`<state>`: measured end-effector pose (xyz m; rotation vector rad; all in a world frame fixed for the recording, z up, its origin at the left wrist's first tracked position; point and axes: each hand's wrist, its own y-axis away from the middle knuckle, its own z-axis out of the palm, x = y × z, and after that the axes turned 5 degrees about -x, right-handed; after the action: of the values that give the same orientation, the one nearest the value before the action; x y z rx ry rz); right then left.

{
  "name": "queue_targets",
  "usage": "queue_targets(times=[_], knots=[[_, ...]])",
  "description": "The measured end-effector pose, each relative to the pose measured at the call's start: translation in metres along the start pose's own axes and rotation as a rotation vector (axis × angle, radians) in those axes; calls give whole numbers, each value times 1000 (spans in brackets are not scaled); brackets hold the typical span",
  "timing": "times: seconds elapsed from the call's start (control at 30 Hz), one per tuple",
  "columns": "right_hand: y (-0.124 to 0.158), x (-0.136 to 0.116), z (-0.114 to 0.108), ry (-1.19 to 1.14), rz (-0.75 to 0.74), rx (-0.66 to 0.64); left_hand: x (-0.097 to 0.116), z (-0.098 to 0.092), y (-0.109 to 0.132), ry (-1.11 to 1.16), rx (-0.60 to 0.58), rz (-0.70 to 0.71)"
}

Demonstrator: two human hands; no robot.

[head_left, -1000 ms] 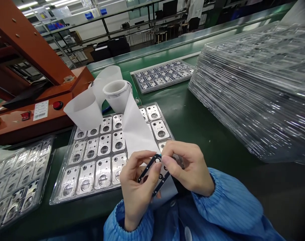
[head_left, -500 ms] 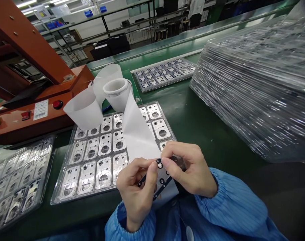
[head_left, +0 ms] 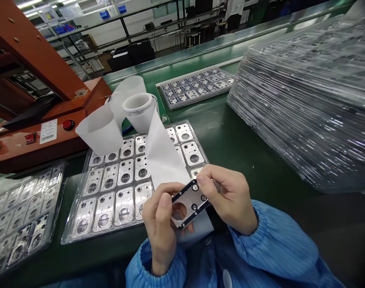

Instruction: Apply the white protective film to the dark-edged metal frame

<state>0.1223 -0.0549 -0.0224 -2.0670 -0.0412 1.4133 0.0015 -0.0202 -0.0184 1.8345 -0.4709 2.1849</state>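
Both my hands hold one small metal plate point(head_left: 188, 202) with a black rim, a large round hole and small holes, tilted face up above the near edge of the table. My left hand point(head_left: 163, 224) grips its lower left side, thumb on the rim. My right hand point(head_left: 227, 196) pinches its upper right corner, thumb and forefinger at a small round spot. A white paper strip point(head_left: 163, 156) runs from a roll point(head_left: 139, 108) down under the plate. Beneath lies a clear tray point(head_left: 80, 234) of several similar metal plates.
A tall stack of clear plastic trays point(head_left: 305, 104) fills the right. Another filled tray point(head_left: 197, 88) lies farther back, and one more point(head_left: 17, 216) at the left edge. An orange machine point(head_left: 35, 132) with a red button point(head_left: 68, 125) stands at the back left on the green table point(head_left: 239, 148).
The plate has turned from edge-on to nearly face up in my hands. My right fingers shifted up to its top corner; my left thumb slid down its side.
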Motion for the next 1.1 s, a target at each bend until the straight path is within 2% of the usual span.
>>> queue_targets(times=[0.1, 0.23, 0.33, 0.4, 0.5, 0.6, 0.73, 0.9, 0.97, 1.1], knots=[[0, 0, 0, 3, -1, 56, -1, 0, 0, -10, 11, 58], [-2, -2, -3, -78, -9, -57, -1, 0, 0, -97, 14, 138], [-4, -3, -4, -83, -27, -127, 1, 0, 1, -136, 37, 101], [-4, -3, -5, -81, -37, -134, 2, 0, 1, -131, 11, 73], [-3, -4, -4, -80, -14, -100, 3, 0, 1, -89, -45, 10], [-1, -4, -4, -68, 27, -73, 2, 0, 1, -16, -6, -67], [0, -4, -2, -58, 43, -10, 1, 0, 1, 65, -54, -26], [0, -4, -1, -58, 28, -2, 1, 3, 3, 93, 104, -48], [-1, -4, -1, -59, 37, -10, 0, 2, 2, 117, 59, -45], [-1, -5, -2, -40, 47, 13, -4, -6, -2, 210, -106, -30]])
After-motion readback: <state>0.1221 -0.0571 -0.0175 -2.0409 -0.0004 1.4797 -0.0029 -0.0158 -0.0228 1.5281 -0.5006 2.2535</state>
